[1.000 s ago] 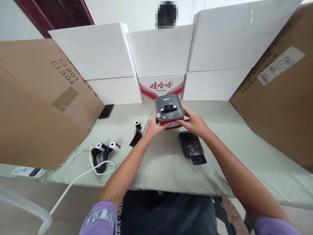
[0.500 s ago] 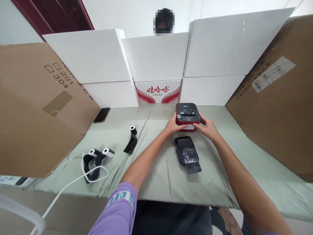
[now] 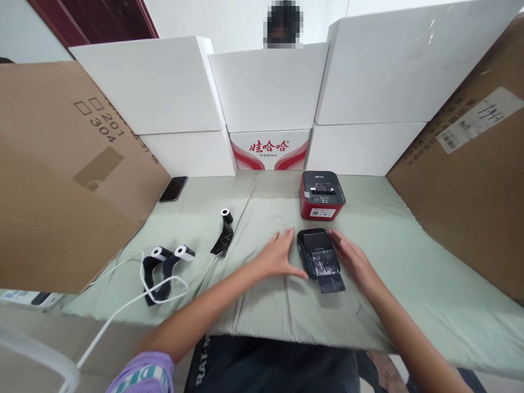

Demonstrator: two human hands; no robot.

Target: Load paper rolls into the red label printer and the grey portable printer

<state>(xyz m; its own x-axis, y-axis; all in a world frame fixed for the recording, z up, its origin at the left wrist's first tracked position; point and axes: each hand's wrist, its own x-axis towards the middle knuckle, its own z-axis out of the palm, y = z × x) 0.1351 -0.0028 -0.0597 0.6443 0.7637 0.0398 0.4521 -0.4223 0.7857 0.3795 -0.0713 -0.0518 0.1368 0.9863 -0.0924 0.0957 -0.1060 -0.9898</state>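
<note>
A small black portable printer [image 3: 314,240] lies on the green cloth, with a strip of dark printed paper [image 3: 328,270] coming out toward me. My left hand [image 3: 280,256] is beside its left edge, thumb and fingers spread and holding nothing. Along the printer's right side is my right hand [image 3: 351,256], fingers stretched out; whether it touches the casing I cannot tell. Behind them stands a red and black box-shaped printer [image 3: 322,196] with a white label on its front, and neither hand is on it.
Left on the cloth are paper rolls [image 3: 184,252], another roll [image 3: 226,216] with a dark strip, a white cable [image 3: 123,308] and a phone [image 3: 173,189]. White boxes [image 3: 268,93] wall the back; cardboard stands left [image 3: 53,180] and right [image 3: 470,180]. A person [image 3: 283,24] is behind.
Both hands have let go of the red and black printer and come back toward me, to either side of the black portable printer. The camera view has shifted slightly.
</note>
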